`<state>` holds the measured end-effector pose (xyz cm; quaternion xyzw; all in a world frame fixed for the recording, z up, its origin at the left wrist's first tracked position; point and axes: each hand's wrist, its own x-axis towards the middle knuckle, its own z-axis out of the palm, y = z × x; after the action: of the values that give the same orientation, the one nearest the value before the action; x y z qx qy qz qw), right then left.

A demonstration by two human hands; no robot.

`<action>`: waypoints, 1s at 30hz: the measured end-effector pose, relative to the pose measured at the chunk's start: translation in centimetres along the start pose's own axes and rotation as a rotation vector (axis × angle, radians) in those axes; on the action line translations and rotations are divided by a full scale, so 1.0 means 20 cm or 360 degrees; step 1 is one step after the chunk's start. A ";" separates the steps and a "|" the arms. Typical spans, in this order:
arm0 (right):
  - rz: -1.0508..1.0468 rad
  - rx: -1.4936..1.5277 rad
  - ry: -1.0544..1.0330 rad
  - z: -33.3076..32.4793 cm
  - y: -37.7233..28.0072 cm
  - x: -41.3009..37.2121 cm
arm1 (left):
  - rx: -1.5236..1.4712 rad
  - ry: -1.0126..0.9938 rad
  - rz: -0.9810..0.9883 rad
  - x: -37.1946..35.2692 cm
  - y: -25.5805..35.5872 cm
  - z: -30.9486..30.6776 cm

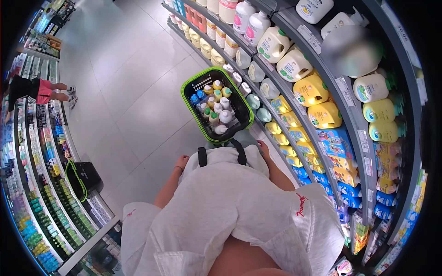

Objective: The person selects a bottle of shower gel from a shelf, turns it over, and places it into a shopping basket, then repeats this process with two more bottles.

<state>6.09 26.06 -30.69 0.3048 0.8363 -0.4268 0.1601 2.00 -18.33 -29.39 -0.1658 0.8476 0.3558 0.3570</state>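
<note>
My left hand (183,161) hangs low beside my light grey top (207,188), its fingers curled in; whatever they may hold is hidden. On the other side my right hand (263,150) is close to the top's edge, with most of its fingers out of sight. Two black straps (202,157) show at the front of the top, between my hands. Just ahead of me is a black shopping basket (187,91) with a bright green rim. Several pump bottles and other bottles (217,106) fill it, with white, yellow, green and blue parts. Neither hand touches the basket.
Curved shelves on the right carry white and yellow jugs (310,89), pump bottles (371,87) and blue packs (335,141). Pale floor tiles (133,92) lie to the left. Across the aisle are another green-rimmed basket (83,179), stocked shelves and a person in pink shorts (43,89).
</note>
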 end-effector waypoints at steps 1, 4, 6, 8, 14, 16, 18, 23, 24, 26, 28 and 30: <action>0.0015 0.0005 -0.0011 0.01 0.01 0.02 | 0.0011 -0.0007 -0.0014 0.02 0.02 0.00; 0.0094 0.0192 -0.0033 -0.02 -0.02 0.10 | -0.0021 -0.0040 0.0004 0.11 0.15 -0.01; 0.0119 0.0205 -0.0063 -0.06 -0.03 0.18 | -0.0010 -0.0039 0.0069 0.17 0.23 0.01; 0.0088 0.0150 -0.0102 -0.09 -0.02 0.29 | 0.0003 -0.0010 0.0095 0.24 0.31 0.04; -0.0061 -0.0116 -0.0377 -0.30 -0.13 0.59 | -0.0287 -0.0034 -0.0081 0.31 0.67 0.14; -0.0057 -0.0151 -0.0480 -0.38 -0.20 0.64 | -0.0478 -0.0067 -0.0149 0.29 0.75 0.20; -0.0216 -0.0199 -0.0485 -0.38 -0.31 0.70 | -0.0527 -0.0033 -0.0200 0.30 0.84 0.20; -0.0266 -0.0168 -0.0607 -0.34 -0.38 0.78 | -0.0464 0.0079 -0.0112 0.32 0.85 0.21; -0.0299 -0.0185 -0.0652 -0.32 -0.39 0.77 | -0.0456 0.0076 -0.0117 0.30 0.85 0.19; -0.0307 -0.0173 -0.0644 -0.29 -0.42 0.76 | -0.0429 0.0036 -0.0171 0.30 0.86 0.13; -0.0355 -0.0222 -0.0639 -0.27 -0.42 0.79 | -0.0470 0.0016 -0.0185 0.33 0.82 0.09; -0.0386 -0.0272 -0.0663 -0.27 -0.43 0.81 | -0.0520 -0.0009 -0.0207 0.33 0.77 0.06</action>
<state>-11.90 32.71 -30.81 0.0930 0.8488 -0.4242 0.3017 -10.16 -6.98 -27.37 -0.2749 0.7650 0.4654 0.3501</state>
